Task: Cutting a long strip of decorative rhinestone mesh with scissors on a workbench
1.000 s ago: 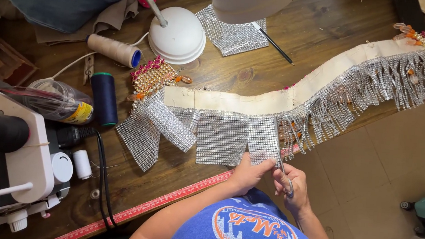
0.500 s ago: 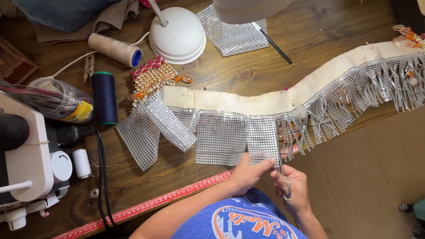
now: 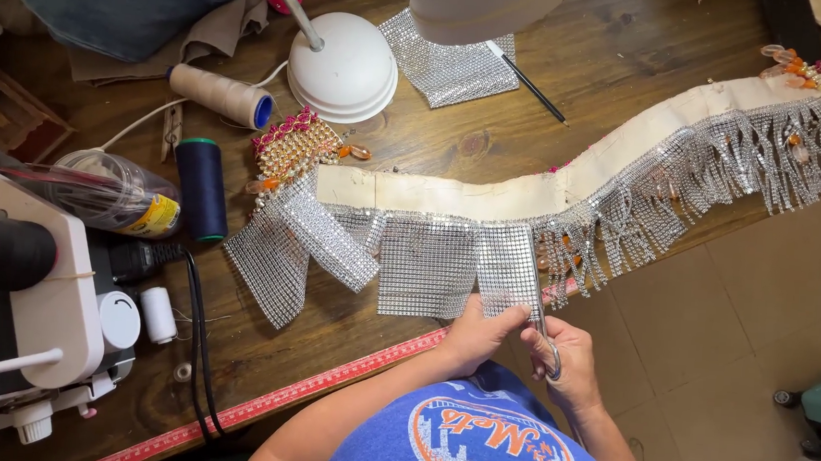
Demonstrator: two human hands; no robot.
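A long cream band [image 3: 490, 193] lies across the wooden table [image 3: 455, 137], with silver rhinestone mesh panels [image 3: 424, 265] below its left part and cut silver fringe [image 3: 683, 187] along its right part. My left hand [image 3: 478, 336] pinches the lower edge of the rightmost mesh panel [image 3: 509, 271]. My right hand [image 3: 563, 359] holds scissors [image 3: 540, 312] whose blades point up along that panel's right edge. Beaded pink and gold trim [image 3: 291, 145] sits at the band's left end.
A white round lamp base [image 3: 343, 67], a cream thread cone [image 3: 220, 95], a dark blue spool [image 3: 202, 187], a loose mesh piece [image 3: 446, 65], a black pencil [image 3: 527, 83], a white sewing machine [image 3: 29, 310], a black cable [image 3: 197, 321] and a red measuring tape [image 3: 323, 383] along the table edge.
The hands have stayed at the rightmost mesh panel; the scissors have shifted only slightly along its right edge. Nothing else has moved.
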